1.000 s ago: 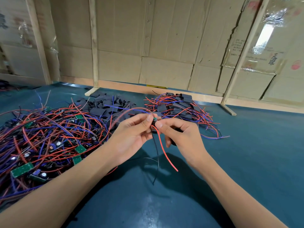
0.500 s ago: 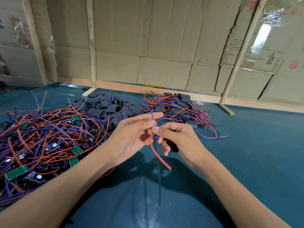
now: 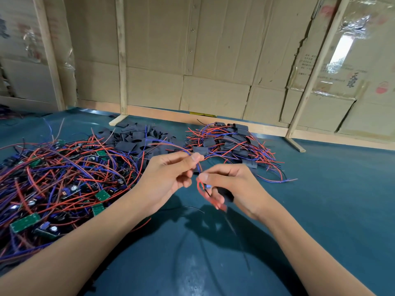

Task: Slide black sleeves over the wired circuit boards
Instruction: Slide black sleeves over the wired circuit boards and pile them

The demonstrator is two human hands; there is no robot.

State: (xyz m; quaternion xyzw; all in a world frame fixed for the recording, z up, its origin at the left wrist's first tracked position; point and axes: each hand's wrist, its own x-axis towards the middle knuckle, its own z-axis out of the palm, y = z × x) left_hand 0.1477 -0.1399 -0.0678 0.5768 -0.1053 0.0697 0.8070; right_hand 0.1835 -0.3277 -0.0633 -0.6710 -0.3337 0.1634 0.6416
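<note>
My left hand [image 3: 168, 178] pinches the blue and red wires [image 3: 171, 145] of one circuit board between thumb and forefinger, above the teal table. My right hand [image 3: 233, 186] pinches the same bundle lower down, where a small board part [image 3: 207, 186] shows. A black sleeve [image 3: 224, 194] is tucked under its curled fingers. A red wire [image 3: 210, 199] and a thin black wire [image 3: 237, 236] hang blurred below the right hand.
A big tangle of wired green boards [image 3: 57, 182] covers the table's left. A heap of loose black sleeves [image 3: 136, 137] lies behind it. Sleeved boards [image 3: 233, 142] are piled at the back centre. Cardboard wall [image 3: 213, 60] and wooden posts [image 3: 120, 56] stand behind the table.
The hands have drawn slightly apart: the left hand moved up along the blue and red wires, the right hand dropped a little with the board, and the hanging wires swing.
</note>
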